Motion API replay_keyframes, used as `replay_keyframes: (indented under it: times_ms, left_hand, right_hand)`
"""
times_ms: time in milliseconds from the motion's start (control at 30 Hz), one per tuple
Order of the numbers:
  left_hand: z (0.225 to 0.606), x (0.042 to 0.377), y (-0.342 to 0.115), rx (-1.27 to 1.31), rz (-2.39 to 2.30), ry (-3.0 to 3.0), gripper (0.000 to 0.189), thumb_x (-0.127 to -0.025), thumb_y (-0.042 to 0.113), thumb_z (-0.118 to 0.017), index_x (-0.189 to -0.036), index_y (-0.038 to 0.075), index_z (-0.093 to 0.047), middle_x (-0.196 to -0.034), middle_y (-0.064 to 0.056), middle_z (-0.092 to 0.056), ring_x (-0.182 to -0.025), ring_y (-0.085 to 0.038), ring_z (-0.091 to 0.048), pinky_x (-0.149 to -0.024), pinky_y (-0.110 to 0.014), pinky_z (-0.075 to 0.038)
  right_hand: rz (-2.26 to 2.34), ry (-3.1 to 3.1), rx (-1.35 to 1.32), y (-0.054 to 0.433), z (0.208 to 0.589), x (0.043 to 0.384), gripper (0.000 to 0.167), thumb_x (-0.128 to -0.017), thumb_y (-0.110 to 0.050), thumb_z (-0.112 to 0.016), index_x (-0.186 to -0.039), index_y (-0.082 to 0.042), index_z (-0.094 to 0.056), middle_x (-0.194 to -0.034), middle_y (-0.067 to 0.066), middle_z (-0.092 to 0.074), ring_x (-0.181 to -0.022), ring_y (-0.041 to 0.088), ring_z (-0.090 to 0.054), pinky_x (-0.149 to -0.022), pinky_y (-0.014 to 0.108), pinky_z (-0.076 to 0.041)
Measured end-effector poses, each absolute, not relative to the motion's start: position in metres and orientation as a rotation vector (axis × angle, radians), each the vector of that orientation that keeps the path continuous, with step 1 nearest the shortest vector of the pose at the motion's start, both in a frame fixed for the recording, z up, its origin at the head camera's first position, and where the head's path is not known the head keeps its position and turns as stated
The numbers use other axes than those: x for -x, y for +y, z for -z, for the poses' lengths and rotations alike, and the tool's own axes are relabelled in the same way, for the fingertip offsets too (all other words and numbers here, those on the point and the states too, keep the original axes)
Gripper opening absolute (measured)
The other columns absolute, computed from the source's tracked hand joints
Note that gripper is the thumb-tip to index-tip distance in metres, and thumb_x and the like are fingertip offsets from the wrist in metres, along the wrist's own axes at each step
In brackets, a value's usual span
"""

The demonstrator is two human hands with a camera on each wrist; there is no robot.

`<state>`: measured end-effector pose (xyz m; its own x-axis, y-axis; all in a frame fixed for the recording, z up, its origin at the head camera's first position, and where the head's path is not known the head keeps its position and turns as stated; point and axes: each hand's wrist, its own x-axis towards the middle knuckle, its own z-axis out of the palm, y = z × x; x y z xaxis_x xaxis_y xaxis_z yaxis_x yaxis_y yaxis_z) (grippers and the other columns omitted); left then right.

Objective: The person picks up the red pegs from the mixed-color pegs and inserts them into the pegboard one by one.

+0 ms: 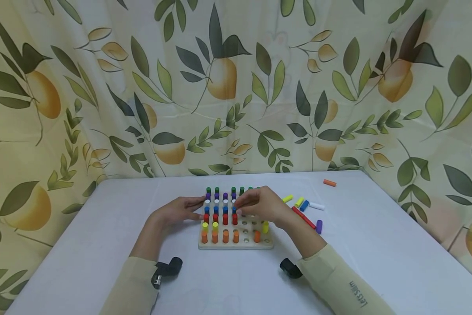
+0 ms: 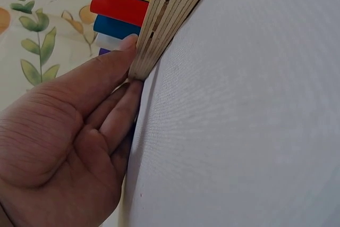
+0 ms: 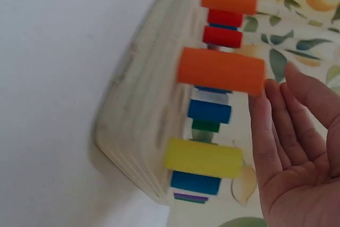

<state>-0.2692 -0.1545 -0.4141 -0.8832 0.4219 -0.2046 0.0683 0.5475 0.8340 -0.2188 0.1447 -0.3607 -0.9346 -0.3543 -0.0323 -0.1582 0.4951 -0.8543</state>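
A wooden pegboard holds rows of coloured pegs: orange, yellow, red, blue, white, purple and green from front to back. My left hand holds the board's left edge. In the left wrist view, its thumb lies by the pegs and the other fingers are at the board's lower edge. Over the board's middle is my right hand, its fingertips close to a blue peg. The right wrist view has that hand's fingers extended, with no peg visible between them; an orange peg stands in front.
Loose pegs lie right of the board: yellow, blue, white, red and purple. An orange peg lies farther back. A patterned curtain hangs behind the white table.
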Motion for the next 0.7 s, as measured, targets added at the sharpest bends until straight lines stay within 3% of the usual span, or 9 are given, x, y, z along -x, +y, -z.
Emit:
replay_keyframes:
  times_ms: [433,700]
  left_hand:
    - [0.418,0.27,-0.155,-0.394,-1.26,2.417,0.071,-0.093,0.017,-0.079,-0.156,0.014,-0.048,-0.156,-0.004,-0.049,-0.153,-0.029,-0.026,-0.121,-0.056,-0.021]
    - [0.416,0.269,-0.155,-0.41,-1.255,2.427,0.071,-0.092,0.017,-0.08,-0.156,0.013,-0.048,-0.155,-0.005,-0.049,-0.153,-0.028,-0.028,-0.121,-0.056,-0.022]
  right_hand:
    - [1.578,2.539,0.381,0.183,0.339,0.227,0.023,-0.093,-0.012,-0.08,-0.115,-0.008,-0.076,-0.112,0.008,-0.076,-0.104,0.023,-0.071,-0.102,0.046,-0.053]
    - [1.575,2.583,0.374,0.206,0.323,0.228,0.025,-0.094,-0.014,-0.078,-0.118,-0.008,-0.075,-0.114,0.006,-0.075,-0.108,0.024,-0.07,-0.103,0.047,-0.052]
